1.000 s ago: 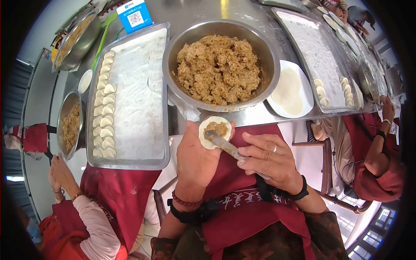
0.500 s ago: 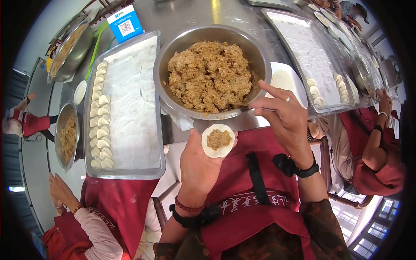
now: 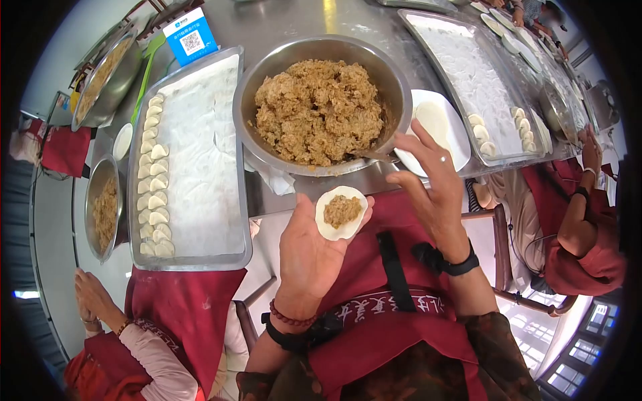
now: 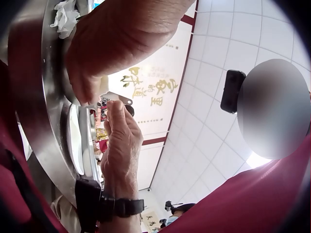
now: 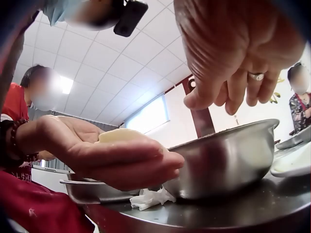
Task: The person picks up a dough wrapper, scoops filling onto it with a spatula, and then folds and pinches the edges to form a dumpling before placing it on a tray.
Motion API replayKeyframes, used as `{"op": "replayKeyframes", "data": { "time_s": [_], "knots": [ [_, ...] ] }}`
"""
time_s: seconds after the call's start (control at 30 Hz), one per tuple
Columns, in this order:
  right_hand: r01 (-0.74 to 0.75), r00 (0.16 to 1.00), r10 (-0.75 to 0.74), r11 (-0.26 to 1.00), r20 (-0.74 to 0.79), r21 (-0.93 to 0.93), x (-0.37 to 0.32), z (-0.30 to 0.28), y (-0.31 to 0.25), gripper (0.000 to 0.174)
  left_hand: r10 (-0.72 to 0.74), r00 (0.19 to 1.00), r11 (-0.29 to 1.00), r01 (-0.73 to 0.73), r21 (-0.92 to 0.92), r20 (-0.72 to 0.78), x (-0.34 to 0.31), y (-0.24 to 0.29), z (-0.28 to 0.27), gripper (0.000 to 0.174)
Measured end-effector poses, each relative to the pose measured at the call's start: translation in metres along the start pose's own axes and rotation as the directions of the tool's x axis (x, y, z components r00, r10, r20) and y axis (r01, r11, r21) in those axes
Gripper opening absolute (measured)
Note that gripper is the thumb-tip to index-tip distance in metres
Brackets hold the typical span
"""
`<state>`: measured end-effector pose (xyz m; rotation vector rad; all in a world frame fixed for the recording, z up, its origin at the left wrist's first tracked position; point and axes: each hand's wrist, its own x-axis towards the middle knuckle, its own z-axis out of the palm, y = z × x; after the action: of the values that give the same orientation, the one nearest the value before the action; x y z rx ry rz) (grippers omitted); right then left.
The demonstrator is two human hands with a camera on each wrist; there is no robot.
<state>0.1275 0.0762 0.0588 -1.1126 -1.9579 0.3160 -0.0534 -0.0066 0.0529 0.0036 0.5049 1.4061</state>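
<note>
Left hand (image 3: 307, 254) palm up in the head view, its fingers loosely extended beneath a round wrapper (image 3: 344, 234) with filling (image 3: 341, 210) at its middle. The right hand (image 3: 439, 184) is beside the bowl (image 3: 247, 97), thumb and fingers apart, near the spatula (image 3: 374, 156). Filling the wrapper looks done; the next move seems to call for folding it shut, keeping meat off the rim.

From the left wrist, the right hand points upward, fingertips near the spatula's end; whether they touch it, I cannot tell.

From the right wrist, the right hand hangs fingers-down over the bowl, gripping nothing visible; the wrapper rests on the cupped left hand.
</note>
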Motion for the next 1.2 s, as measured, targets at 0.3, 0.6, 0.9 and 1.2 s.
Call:
{"op": "replayKeyframes", "data": {
  "time_s": [0.3,0.6,0.9,1.2],
  "knots": [
    [-0.058,0.958,-0.044,0.938,0.283,0.341,-0.040,-0.010,-0.015,0.017,-0.055,0.998,0.997,0.055,-0.049,0.004,-0.002,-0.010,0.000,0.055],
    [-0.076,0.960,-0.059,0.886,0.273,0.458,-0.049,-0.003,-0.010,0.008,-0.073,0.993,0.994,0.065,0.094,0.090,-0.007,-0.023,-0.005,0.048],
    [-0.302,0.950,0.185,0.740,0.250,0.601,-0.050,0.002,-0.011,0.007,0.024,0.991,0.846,-0.090,0.525,0.132,-0.011,-0.040,0.002,0.046],
    [-0.324,0.946,0.241,0.695,0.218,0.641,-0.051,0.012,-0.011,0.010,0.170,0.980,0.748,-0.194,0.635,0.099,-0.008,-0.048,0.002,0.037]
  ]
}}
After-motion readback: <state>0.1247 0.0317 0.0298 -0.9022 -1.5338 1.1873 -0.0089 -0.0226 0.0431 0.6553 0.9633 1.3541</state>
